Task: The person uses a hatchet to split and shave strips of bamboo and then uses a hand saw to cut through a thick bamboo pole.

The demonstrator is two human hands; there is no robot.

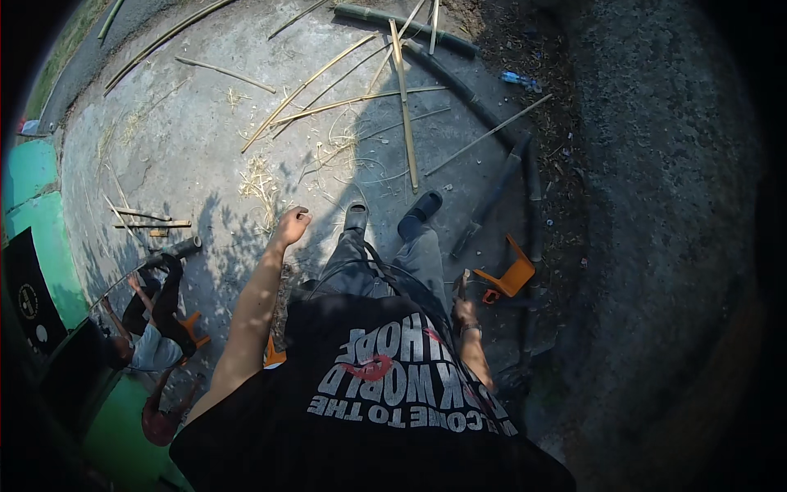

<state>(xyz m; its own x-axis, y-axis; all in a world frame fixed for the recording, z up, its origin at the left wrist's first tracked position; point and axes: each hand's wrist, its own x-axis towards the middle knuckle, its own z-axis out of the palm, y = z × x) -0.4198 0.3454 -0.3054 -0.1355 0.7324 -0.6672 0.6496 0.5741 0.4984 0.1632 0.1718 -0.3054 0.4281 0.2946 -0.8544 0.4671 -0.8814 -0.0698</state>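
Observation:
My left hand (293, 225) is held out over the sunlit ground with its fingers curled in. Whether anything small sits inside the curl cannot be made out. Down by my right thigh, my right hand (465, 310) is closed round a short, narrow object (466, 280) with a pale tip, too dark to name. Beyond my grey sandals (357, 215), a split bamboo strip (403, 107) lies pointing away. Pale bamboo shavings (261, 187) are heaped ahead of my left hand.
An orange plastic stool (516, 271) lies tipped over beside my right hand. Dark bamboo poles (496, 193) curve along the right; more strips (316, 86) are scattered ahead. A person (156, 336) handles a bamboo pole (176, 252) at the left. A plastic bottle (520, 79) lies far right.

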